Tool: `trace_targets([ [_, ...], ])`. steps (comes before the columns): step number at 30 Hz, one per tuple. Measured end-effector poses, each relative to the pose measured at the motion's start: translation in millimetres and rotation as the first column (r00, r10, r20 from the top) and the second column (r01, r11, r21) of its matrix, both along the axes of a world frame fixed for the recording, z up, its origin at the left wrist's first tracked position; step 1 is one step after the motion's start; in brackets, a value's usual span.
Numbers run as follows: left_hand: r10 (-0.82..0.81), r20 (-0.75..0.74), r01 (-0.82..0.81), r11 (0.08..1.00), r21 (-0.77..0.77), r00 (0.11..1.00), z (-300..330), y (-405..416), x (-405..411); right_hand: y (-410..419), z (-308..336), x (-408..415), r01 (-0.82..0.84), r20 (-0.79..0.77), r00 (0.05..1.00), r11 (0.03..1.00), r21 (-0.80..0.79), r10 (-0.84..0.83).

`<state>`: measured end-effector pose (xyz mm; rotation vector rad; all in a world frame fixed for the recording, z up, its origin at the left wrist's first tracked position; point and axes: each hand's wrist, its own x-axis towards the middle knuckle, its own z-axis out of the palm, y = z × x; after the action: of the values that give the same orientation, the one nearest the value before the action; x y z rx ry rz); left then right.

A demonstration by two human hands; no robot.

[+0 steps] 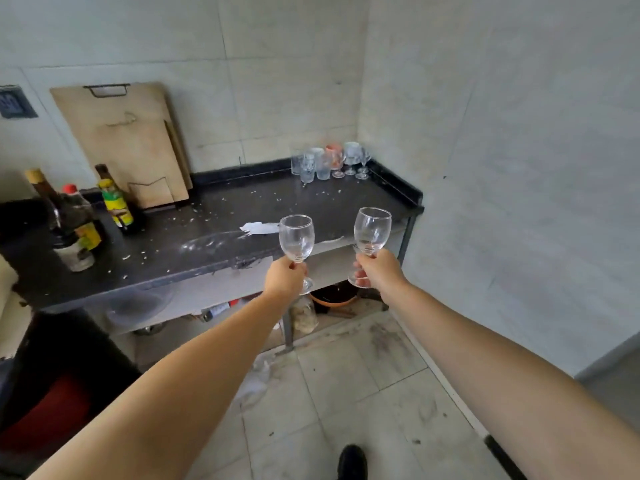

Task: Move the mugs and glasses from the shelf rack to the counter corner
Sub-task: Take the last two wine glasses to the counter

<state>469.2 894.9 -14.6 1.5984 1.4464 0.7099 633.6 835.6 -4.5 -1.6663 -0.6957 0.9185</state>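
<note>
The person held two wine glasses up in front of them, one in each hand. The left hand (pixel 285 277) was curled tight round the stem of the left glass (pixel 297 238). The right hand (pixel 375 268) was curled round the stem of the right glass (pixel 372 231). Both glasses stood upright, with the bowls above the fingers. Holding them by the thin stems likely kept the bowls from getting finger marks, and it let each hand carry one glass alone. The two glasses were kept apart, so they would not bump and chip.

The glasses were in the air, over the near edge of the dark counter (pixel 221 209). They had not been set down yet.

At about 12 o'clock from the hands, in the far corner where the two walls met, stood a bunch of cups and glasses (pixel 329 161). They were packed close together, right by the walls, most likely to leave room and keep them safe from the edge. The two glasses probably belonged there too.

At 10 o'clock a wooden cutting board (pixel 124 140) leaned on the wall. At 9 o'clock stood some sauce bottles (pixel 114 202). A white scrap (pixel 258 227) lay on the counter just left of the left glass. White crumbs were scattered about. The shelf rack was not in view.
</note>
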Motion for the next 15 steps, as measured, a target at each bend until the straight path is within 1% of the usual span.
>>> trace_targets([
  [2, 0.002, 0.021, -0.002, 1.000, 0.008, 1.000, -2, 34, 31, 33, -3, 31, 0.023, -0.012, 1.000, 1.000, 0.012, -0.022],
  [4, -0.023, 0.006, 0.023, 1.000, 0.014, 1.000, -1, 66, 60, 66, -4, 60, 0.030, -0.003, 1.000, 0.999, 0.011, -0.030],
  [6, -0.029, 0.009, 0.029, 0.999, -0.013, 1.000, 1, 105, 94, 107, -4, 94, 0.035, 0.019, 0.999, 0.999, -0.014, -0.035],
  [11, 0.008, 0.104, -0.003, 0.999, -0.044, 0.995, 11, 181, 155, 184, 0, 160, -0.002, 0.071, 0.997, 0.999, -0.045, 0.005],
  [15, 0.015, 0.121, -0.007, 0.998, -0.069, 0.993, 9, 240, 195, 239, -2, 200, 0.004, 0.049, 0.999, 0.999, -0.053, -0.001],
])
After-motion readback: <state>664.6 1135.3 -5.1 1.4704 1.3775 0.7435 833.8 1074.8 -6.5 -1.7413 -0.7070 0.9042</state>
